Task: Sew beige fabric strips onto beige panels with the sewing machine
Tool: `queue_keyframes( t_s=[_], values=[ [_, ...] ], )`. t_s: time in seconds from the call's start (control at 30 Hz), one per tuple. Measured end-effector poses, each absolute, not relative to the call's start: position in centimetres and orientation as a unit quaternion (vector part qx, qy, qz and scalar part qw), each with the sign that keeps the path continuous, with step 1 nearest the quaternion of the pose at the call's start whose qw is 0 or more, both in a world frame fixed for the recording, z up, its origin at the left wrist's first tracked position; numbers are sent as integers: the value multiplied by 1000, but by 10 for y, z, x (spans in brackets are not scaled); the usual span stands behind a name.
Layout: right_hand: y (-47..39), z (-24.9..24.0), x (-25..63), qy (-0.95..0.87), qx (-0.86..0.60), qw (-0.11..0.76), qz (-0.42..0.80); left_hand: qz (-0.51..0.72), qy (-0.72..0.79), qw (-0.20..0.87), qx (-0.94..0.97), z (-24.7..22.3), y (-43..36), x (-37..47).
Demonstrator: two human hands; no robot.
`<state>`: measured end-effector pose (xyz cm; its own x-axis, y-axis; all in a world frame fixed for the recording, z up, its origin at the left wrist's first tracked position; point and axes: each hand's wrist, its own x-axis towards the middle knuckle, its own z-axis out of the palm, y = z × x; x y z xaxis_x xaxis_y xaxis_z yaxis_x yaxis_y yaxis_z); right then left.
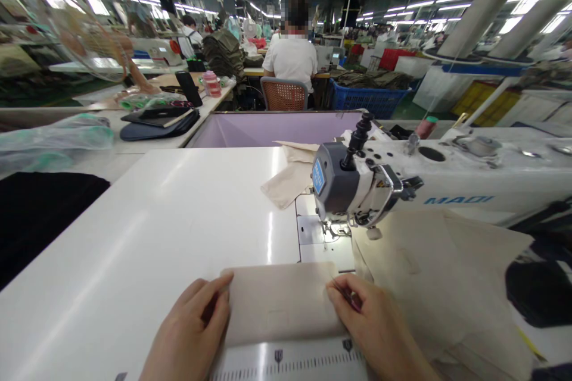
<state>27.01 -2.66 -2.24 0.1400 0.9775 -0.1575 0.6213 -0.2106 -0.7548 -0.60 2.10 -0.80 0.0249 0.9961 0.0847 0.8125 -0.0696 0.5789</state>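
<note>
Nearest the lens, two hands lie palm-down on one small beige fabric panel (279,303) at the table's near edge. Left hand (192,333) rests flat, fingers extended and together, tips pressing the panel's left edge; it grips nothing. Right hand (379,327) lies on the panel's right edge with fingers slightly curled, and a thin dark tool seems pinched between thumb and forefinger, though I cannot tell exactly what it is. One printed ruler strip (290,363) runs under the panel. One sewing machine (357,181) stands just beyond, its needle area near the panel's far corner. A larger beige piece (442,274) spreads to the right; another folded beige piece (288,178) lies behind the machine head.
</note>
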Motion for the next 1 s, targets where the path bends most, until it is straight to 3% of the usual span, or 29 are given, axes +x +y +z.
queue_keyframes(
  t_s=[0.4, 0.53, 0.63, 0.77, 0.93, 1.0],
  values=[
    [-24, -23, 269, -570, -707, 268, 321, 210, 662, 169, 699, -9, 18, -4],
    [-23, -18, 269, -581, -710, 241, 315, 180, 653, 100, 729, -10, 14, -2],
    [-23, -11, 273, -639, -695, 204, 259, 185, 558, 1, 809, -14, 18, -7],
    [-21, -4, 281, -738, -630, 147, 190, 122, 357, 1, 926, -13, 38, -11],
    [-20, -8, 284, -770, -604, 124, 161, -14, 376, 19, 926, 8, 78, 20],
    [-20, -11, 282, -761, -619, 123, 149, -14, 383, 13, 924, 15, 96, 42]
  ],
)
